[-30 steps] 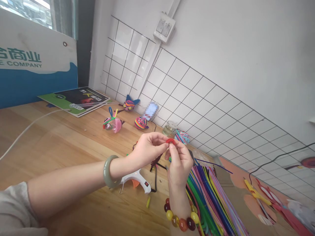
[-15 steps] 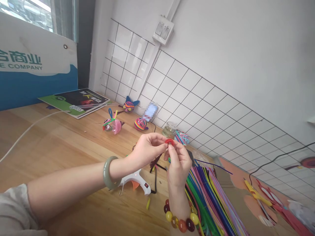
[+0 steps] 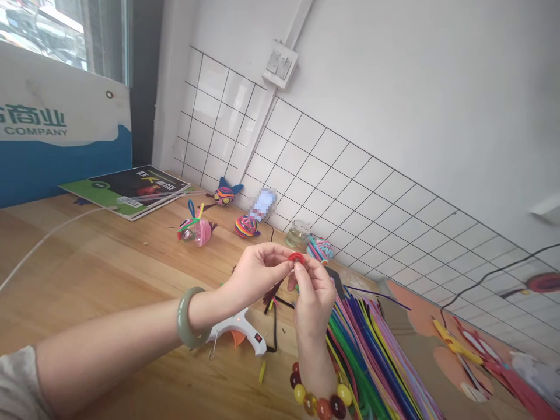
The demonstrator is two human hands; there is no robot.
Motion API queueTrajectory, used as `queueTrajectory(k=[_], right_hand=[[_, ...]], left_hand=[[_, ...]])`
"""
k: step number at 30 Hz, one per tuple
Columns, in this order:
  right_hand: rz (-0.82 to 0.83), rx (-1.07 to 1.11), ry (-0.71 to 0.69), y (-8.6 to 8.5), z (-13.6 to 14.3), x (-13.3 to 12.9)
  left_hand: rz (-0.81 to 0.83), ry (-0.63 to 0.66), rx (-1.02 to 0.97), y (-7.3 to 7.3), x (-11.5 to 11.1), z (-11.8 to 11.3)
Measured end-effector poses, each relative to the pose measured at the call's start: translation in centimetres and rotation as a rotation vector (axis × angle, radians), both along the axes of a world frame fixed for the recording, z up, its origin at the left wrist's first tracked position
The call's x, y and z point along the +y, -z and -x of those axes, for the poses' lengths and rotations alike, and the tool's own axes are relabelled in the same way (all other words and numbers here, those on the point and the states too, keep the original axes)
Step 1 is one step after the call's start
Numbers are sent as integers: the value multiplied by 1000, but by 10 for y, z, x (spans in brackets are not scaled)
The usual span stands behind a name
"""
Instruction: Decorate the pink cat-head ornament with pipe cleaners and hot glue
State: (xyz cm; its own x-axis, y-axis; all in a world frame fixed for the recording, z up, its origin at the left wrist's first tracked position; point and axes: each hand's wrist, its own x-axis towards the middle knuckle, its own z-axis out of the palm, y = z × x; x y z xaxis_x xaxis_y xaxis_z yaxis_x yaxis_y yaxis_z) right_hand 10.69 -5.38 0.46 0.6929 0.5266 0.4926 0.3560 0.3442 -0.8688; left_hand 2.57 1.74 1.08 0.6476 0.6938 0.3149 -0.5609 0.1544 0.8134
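Note:
Between the fingertips of both hands is a small curled piece of red pipe cleaner [image 3: 296, 257]. My left hand [image 3: 261, 269], with a green bangle on the wrist, pinches its left side. My right hand [image 3: 312, 289], wearing a beaded bracelet, pinches it from the right and below. Beneath my left wrist a white glue gun [image 3: 247, 333] with an orange trigger lies on the table. A fan of colourful pipe cleaners [image 3: 371, 356] spreads beside my right forearm. The fingers partly cover the red piece.
Along the back stand a clear bulb-shaped pink craft fish [image 3: 199, 229], striped craft fish [image 3: 246, 226], a phone [image 3: 263, 204] and a glass jar [image 3: 297, 233]. A magazine [image 3: 131, 189] lies at left, yellow-handled scissors [image 3: 455, 343] at right. A white cable [image 3: 52, 234] crosses the table's left side.
The camera view has shifted slightly, so the wall and the table objects sit lower and a little left. Both hands keep pinching the red piece, with hardly any change in their grip.

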Motion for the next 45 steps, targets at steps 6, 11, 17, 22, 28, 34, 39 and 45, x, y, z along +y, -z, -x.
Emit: queueTrajectory(k=[6,11,17,22,28,34,39,45], right_hand=[[0,-8,-5,-1,0,0],[2,-11,-12,-1,0,-1],[3,-10,-14,-1,1,0],[4,-12,-15,-2,1,0],[8,-7,-26,-3,1,0],[7,5,-61,-3,-5,-3],[-82,19,-25,-13,-19,-15],[-167,-119,-191,-64,-14,-41]], left_hand=[[-48,-19,54,4,1,0],[-55,-10,11,5,1,-1],[-69,-27,83,9,4,-1],[-67,-26,79,7,2,-1],[-52,-18,52,6,2,-1],[19,-34,106,5,7,0],[91,-23,127,-3,8,1],[114,-24,137,-8,8,1]])
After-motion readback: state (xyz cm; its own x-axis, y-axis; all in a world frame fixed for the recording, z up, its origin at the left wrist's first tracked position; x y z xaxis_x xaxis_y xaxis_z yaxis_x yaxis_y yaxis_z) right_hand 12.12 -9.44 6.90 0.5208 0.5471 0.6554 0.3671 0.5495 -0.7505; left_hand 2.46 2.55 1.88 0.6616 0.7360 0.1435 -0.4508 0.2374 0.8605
